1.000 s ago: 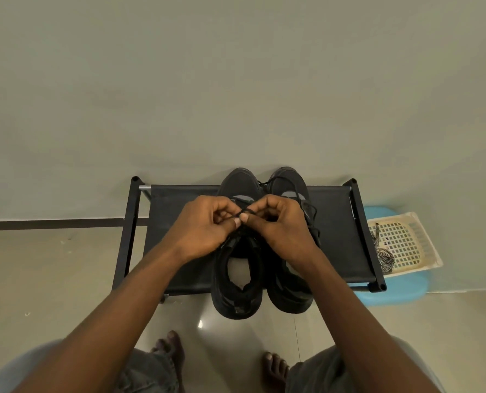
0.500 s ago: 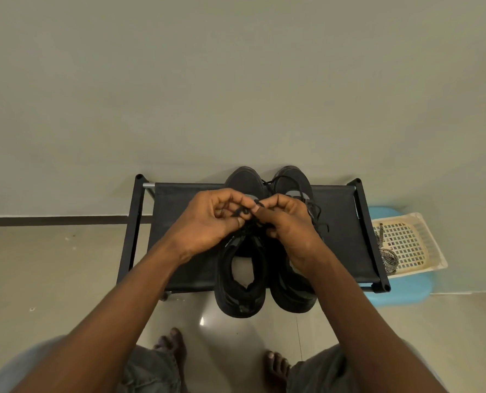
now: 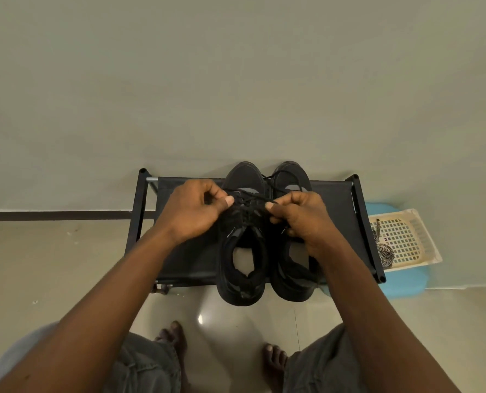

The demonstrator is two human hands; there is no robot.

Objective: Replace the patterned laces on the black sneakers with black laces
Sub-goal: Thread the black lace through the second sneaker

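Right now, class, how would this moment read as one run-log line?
left hand: pinches black lace | right hand: pinches black lace | lace: stretched over left sneaker on rack | patterned laces: in cream basket

The right hand (image 3: 301,219) hides the lacing of the right sneaker (image 3: 293,282). The black lace (image 3: 251,198) disappears into it and the left hand (image 3: 193,214). Lettering on the left sneaker (image 3: 242,290) is too small to read.
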